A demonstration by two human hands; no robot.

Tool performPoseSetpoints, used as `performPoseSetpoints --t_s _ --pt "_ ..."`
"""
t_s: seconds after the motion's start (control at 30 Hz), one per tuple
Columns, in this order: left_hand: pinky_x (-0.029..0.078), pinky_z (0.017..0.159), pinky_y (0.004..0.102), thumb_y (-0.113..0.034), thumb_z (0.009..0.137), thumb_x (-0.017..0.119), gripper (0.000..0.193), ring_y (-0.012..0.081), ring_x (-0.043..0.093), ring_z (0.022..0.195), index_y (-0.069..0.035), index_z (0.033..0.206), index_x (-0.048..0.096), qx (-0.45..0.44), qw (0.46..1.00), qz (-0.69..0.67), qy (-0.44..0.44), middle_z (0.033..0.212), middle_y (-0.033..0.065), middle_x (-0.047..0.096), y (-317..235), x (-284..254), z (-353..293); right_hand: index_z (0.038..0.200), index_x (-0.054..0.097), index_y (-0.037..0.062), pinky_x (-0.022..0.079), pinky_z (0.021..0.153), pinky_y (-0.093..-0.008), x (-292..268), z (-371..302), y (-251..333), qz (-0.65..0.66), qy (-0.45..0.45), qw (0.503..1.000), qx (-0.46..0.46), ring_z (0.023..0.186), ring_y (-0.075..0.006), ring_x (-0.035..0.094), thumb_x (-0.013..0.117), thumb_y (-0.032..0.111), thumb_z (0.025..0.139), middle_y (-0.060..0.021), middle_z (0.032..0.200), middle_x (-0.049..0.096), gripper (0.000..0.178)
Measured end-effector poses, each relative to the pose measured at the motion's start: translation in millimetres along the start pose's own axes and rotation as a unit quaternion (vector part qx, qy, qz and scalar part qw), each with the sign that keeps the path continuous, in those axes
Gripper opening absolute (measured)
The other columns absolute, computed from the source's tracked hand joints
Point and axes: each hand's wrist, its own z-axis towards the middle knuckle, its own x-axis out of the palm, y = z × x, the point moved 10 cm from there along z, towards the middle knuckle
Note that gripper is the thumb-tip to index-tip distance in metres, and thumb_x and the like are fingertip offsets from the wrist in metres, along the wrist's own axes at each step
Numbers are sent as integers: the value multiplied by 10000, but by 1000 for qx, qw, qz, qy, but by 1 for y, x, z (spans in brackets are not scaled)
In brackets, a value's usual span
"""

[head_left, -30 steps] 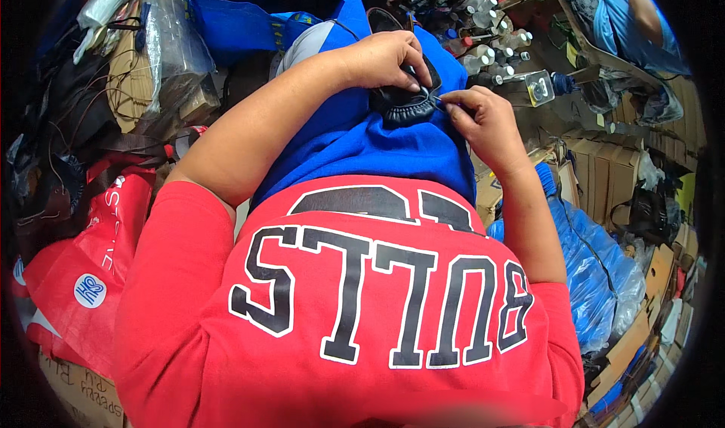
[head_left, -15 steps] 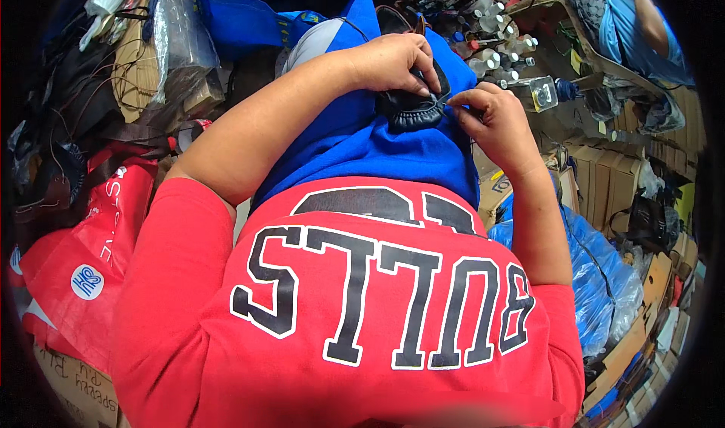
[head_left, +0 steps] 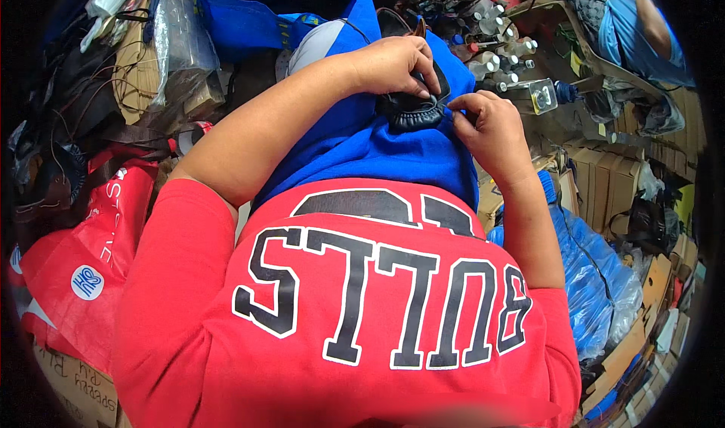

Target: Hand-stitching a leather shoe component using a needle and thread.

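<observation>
A black leather shoe upper (head_left: pixel 417 118), its toe edge puckered by a row of gathered stitches, rests on the blue cloth (head_left: pixel 362 150) over my lap. My left hand (head_left: pixel 402 64) comes over it from the left. Its fingers are bent down and pinch the upper's edge. Just right of the upper is my right hand (head_left: pixel 491 129), thumb and forefinger pinched together close to the stitched edge. Whatever sits between those fingertips is too small to make out. Part of the upper is hidden beneath my left fingers.
Several clear bottles (head_left: pixel 502 61) stand at the back right, near a clear square container (head_left: pixel 540 95). A blue bag (head_left: pixel 283 12) lies open at the far side. Cardboard (head_left: pixel 604 179) and blue plastic sheeting (head_left: pixel 585 269) crowd the right, a red bag (head_left: pixel 91 262) the left.
My right hand has turned a little and its thumb sits slightly lower, still beside the upper's edge. My left hand stays nearly in place on the upper.
</observation>
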Motion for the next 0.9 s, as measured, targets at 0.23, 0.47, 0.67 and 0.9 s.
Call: performPoseSetpoints --t_s 0.23,0.47,0.67,0.9 --pt "441 837 297 -125 680 767 252 196 536 916 -169 926 741 -8 1000 -3 6 913 33 547 4 0 3 850 693 50 481 650 -332 11 7 -16 61 29 998 16 656 -252 603 659 88 741 -121 743 606 120" --pt "435 829 296 -122 673 765 252 194 536 909 -162 922 742 -8 999 -16 35 899 34 543 2 2 8 920 707 87 415 678 -237 40 7 -63 254 87 962 56 737 -101 503 679 59 787 -7 745 514 139" --pt "432 834 301 -127 650 771 246 196 540 904 -159 893 744 -7 999 -10 41 891 37 550 4 2 15 923 710 95 406 678 -231 57 10 -72 340 92 933 72 740 -98 501 695 73 775 -16 777 559 151" --pt "465 828 342 -142 652 771 272 264 573 940 -115 913 699 -32 992 105 -58 956 89 585 -14 -23 -7 937 706 90 432 654 -246 32 3 -43 212 17 977 -11 691 -131 522 689 62 779 -40 783 558 161"
